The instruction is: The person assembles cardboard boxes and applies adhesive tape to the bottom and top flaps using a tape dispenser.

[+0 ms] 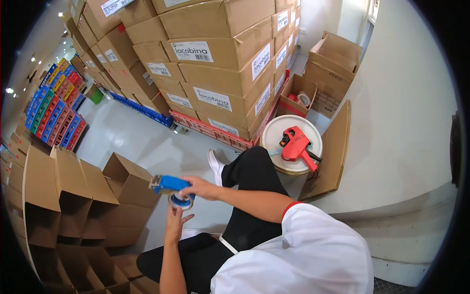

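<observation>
A blue tape dispenser (170,183) with a roll of tape (181,201) is up in front of my knees. My right hand (200,188) grips the dispenser at its right end, fingers closed round it. Just below the roll, my left hand (174,224) has its fingertips up against the roll's lower edge, the thumb spread away from them. The dispenser's metal cutting end points left, over the open cartons. Part of the roll is hidden by the right fingers.
Open cardboard cartons (88,196) crowd the left side. Stacked, labelled cartons (205,73) stand ahead on a red pallet (215,128). Right of my knee, a red label gun (296,144) lies on a white round lid (317,139). Flat cardboard (329,161) leans against the wall.
</observation>
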Demonstrator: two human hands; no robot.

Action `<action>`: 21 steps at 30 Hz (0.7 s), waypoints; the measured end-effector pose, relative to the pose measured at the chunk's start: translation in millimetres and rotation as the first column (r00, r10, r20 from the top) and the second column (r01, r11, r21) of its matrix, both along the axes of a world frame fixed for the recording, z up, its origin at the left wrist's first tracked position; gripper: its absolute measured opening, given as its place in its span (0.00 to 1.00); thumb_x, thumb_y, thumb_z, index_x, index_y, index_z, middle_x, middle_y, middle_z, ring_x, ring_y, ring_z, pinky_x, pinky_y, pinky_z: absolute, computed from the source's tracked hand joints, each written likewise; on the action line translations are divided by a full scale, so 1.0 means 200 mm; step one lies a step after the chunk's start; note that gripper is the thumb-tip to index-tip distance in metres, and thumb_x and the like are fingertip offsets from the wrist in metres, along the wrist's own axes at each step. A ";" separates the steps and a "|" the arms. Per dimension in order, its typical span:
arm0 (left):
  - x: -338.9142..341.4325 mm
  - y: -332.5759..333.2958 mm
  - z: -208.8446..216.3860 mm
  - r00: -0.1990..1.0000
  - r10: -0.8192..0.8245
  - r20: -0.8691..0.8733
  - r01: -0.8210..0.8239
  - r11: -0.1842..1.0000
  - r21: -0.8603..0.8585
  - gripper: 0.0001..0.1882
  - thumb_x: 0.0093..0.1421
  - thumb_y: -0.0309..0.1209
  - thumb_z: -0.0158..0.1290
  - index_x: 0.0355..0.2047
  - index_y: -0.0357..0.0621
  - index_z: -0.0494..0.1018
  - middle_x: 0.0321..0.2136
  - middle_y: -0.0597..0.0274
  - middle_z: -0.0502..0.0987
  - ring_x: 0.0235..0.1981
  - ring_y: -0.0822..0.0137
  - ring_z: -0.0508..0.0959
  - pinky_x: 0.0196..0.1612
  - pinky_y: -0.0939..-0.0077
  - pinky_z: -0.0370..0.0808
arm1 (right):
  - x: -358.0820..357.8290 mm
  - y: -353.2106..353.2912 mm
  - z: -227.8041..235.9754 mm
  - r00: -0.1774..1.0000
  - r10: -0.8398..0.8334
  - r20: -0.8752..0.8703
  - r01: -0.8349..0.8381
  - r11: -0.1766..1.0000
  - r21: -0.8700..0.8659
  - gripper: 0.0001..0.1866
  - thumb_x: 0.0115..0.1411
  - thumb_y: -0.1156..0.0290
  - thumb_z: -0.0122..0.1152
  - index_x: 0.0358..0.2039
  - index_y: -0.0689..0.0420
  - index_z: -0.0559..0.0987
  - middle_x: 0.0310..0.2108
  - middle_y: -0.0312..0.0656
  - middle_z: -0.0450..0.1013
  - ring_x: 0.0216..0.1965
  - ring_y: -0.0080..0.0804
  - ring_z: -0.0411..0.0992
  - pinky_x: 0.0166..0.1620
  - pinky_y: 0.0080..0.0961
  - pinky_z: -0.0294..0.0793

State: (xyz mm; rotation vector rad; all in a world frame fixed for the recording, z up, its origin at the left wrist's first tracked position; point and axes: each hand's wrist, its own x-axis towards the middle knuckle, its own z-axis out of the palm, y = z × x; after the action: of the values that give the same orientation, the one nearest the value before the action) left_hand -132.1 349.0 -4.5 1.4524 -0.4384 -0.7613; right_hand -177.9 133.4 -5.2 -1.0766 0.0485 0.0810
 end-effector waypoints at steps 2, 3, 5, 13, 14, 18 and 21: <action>0.01 -0.08 0.04 0.983 0.180 0.047 -0.185 0.972 0.143 0.25 0.73 0.47 0.50 0.60 0.44 0.64 0.52 0.57 0.74 0.48 0.61 0.80 0.49 0.56 0.82 | 0.00 0.06 0.01 0.993 -0.106 0.048 0.103 0.993 0.049 0.25 0.58 0.70 0.69 0.57 0.59 0.76 0.40 0.37 0.76 0.42 0.26 0.73 0.48 0.27 0.73; 0.02 -0.11 0.06 0.960 0.263 0.094 -0.274 0.952 0.135 0.19 0.72 0.40 0.52 0.56 0.43 0.67 0.49 0.57 0.76 0.48 0.64 0.79 0.49 0.62 0.80 | 0.00 0.06 0.01 0.984 -0.135 0.119 0.124 0.988 0.095 0.25 0.58 0.70 0.69 0.57 0.59 0.76 0.40 0.37 0.76 0.42 0.26 0.73 0.48 0.27 0.73; 0.04 -0.11 0.13 0.902 0.209 0.377 -0.291 0.941 0.175 0.16 0.71 0.35 0.53 0.53 0.39 0.68 0.45 0.55 0.76 0.46 0.64 0.79 0.48 0.64 0.78 | 0.01 0.04 0.01 0.986 -0.144 0.086 0.156 0.977 -0.144 0.27 0.57 0.70 0.71 0.57 0.61 0.76 0.39 0.38 0.76 0.41 0.27 0.73 0.47 0.28 0.74; 0.04 0.00 0.48 0.527 0.070 0.847 -0.461 0.860 0.216 0.13 0.56 0.15 0.52 0.41 0.37 0.78 0.38 0.50 0.79 0.41 0.57 0.80 0.46 0.69 0.76 | 0.06 -0.11 0.08 0.940 -0.337 -0.046 0.334 0.941 -0.057 0.27 0.60 0.60 0.73 0.53 0.64 0.76 0.39 0.41 0.78 0.38 0.26 0.76 0.43 0.26 0.76; 0.04 -0.02 0.49 0.683 0.087 0.725 -0.423 0.857 0.296 0.13 0.57 0.15 0.52 0.42 0.37 0.78 0.39 0.49 0.80 0.41 0.59 0.81 0.45 0.69 0.76 | 0.07 -0.16 0.10 0.928 -0.357 -0.102 0.363 0.930 0.051 0.22 0.63 0.61 0.69 0.50 0.62 0.76 0.38 0.41 0.78 0.38 0.27 0.76 0.43 0.26 0.76; 0.05 -0.17 0.47 0.802 0.128 0.583 -0.339 0.902 0.267 0.22 0.58 0.13 0.43 0.51 0.33 0.77 0.41 0.59 0.81 0.42 0.68 0.80 0.48 0.73 0.76 | 0.07 -0.38 0.20 0.845 -0.497 -0.199 0.524 0.843 0.123 0.19 0.67 0.57 0.63 0.47 0.59 0.76 0.36 0.39 0.77 0.38 0.29 0.78 0.45 0.29 0.78; 0.05 -0.33 0.46 0.920 0.094 0.380 -0.197 0.950 0.242 0.22 0.67 0.20 0.47 0.60 0.36 0.72 0.42 0.62 0.80 0.42 0.70 0.80 0.49 0.72 0.77 | -0.07 -0.53 0.25 0.725 -0.689 -0.009 0.675 0.708 0.209 0.28 0.66 0.57 0.66 0.58 0.63 0.73 0.39 0.40 0.75 0.35 0.24 0.75 0.37 0.27 0.77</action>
State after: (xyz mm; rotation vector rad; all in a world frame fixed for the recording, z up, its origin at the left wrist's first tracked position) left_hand -121.9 283.3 87.9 1.8801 -0.5119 -0.4395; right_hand -191.1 27.8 45.5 -0.7998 0.3715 -0.6227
